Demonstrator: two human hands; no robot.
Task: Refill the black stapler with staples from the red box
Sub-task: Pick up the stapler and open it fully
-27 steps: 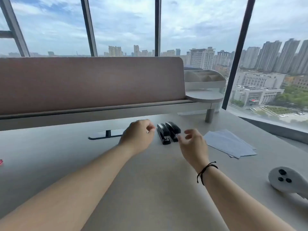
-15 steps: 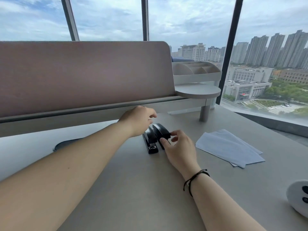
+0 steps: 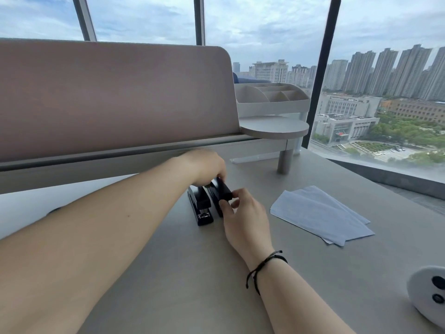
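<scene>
Two black staplers lie side by side on the grey desk (image 3: 168, 273). The left stapler (image 3: 201, 206) rests flat with its metal front end toward me. On the right stapler (image 3: 220, 190) my right hand (image 3: 243, 218) pinches the near end between thumb and fingers, and its top looks raised. My left hand (image 3: 204, 166) is closed over the far ends of the staplers, its fingers on the right stapler's back. The red box is not in view.
A stack of white paper sheets (image 3: 320, 213) lies to the right of the staplers. A white controller (image 3: 427, 295) sits at the desk's right edge. A desk partition (image 3: 115, 100) and a white organiser (image 3: 272, 97) on a round shelf stand behind.
Both hands reached forward to the staplers. My right hand went from open in the air to gripping the right stapler's near end, and the left hand settled onto the far ends.
</scene>
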